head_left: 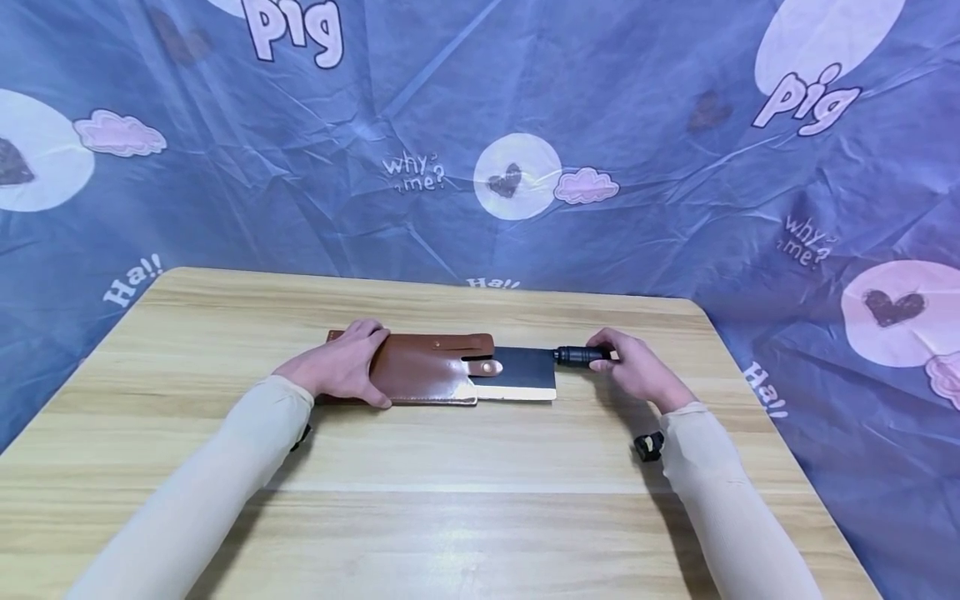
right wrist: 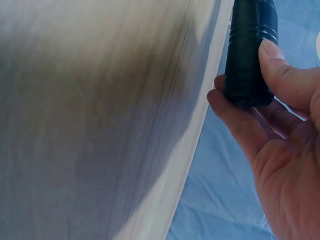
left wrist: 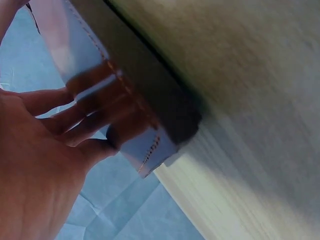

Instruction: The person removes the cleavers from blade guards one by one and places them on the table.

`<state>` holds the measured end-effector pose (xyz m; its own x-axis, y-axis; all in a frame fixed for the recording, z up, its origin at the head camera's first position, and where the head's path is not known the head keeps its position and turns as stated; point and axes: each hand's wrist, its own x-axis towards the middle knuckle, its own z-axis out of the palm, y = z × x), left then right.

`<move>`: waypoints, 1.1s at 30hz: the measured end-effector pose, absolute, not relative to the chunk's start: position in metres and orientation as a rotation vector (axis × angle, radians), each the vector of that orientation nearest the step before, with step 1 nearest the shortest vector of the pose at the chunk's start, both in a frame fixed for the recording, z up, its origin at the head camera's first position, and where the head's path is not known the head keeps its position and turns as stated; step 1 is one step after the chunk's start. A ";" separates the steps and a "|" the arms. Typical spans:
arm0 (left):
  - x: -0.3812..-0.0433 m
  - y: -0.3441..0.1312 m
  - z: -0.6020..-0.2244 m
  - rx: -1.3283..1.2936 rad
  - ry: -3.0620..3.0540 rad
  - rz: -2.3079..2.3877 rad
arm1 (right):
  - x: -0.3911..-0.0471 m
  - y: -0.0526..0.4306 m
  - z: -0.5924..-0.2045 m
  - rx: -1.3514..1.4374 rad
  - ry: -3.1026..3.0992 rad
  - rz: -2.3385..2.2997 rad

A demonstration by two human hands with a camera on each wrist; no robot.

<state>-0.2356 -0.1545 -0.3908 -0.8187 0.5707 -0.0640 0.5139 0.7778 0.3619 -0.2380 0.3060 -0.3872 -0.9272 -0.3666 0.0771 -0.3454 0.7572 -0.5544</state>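
Note:
A cleaver (head_left: 517, 372) with a dark blade and a bright lower edge lies partly inside a brown leather sheath (head_left: 423, 371); the rest of its blade is hidden there. My left hand (head_left: 341, 362) holds the sheath near its left end, thumb at the near edge and fingers toward the far edge. In the left wrist view, fingertips touch the shiny stitched leather (left wrist: 135, 125). On the right, my right hand (head_left: 637, 367) pinches the end of the black ridged handle (head_left: 576, 357) between thumb and fingers, also seen in the right wrist view.
Under everything is a light wood-grain table (head_left: 465, 533) with rounded far corners. A wrinkled blue printed cloth (head_left: 420, 100) hangs behind it and along the right side. A small black device (head_left: 648, 447) sits by the right wrist. A snap strap (head_left: 486, 367) lies over the blade.

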 end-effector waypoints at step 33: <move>-0.235 -0.158 -0.390 0.838 2.798 0.516 | -0.234 0.316 -0.390 -0.573 2.964 -0.933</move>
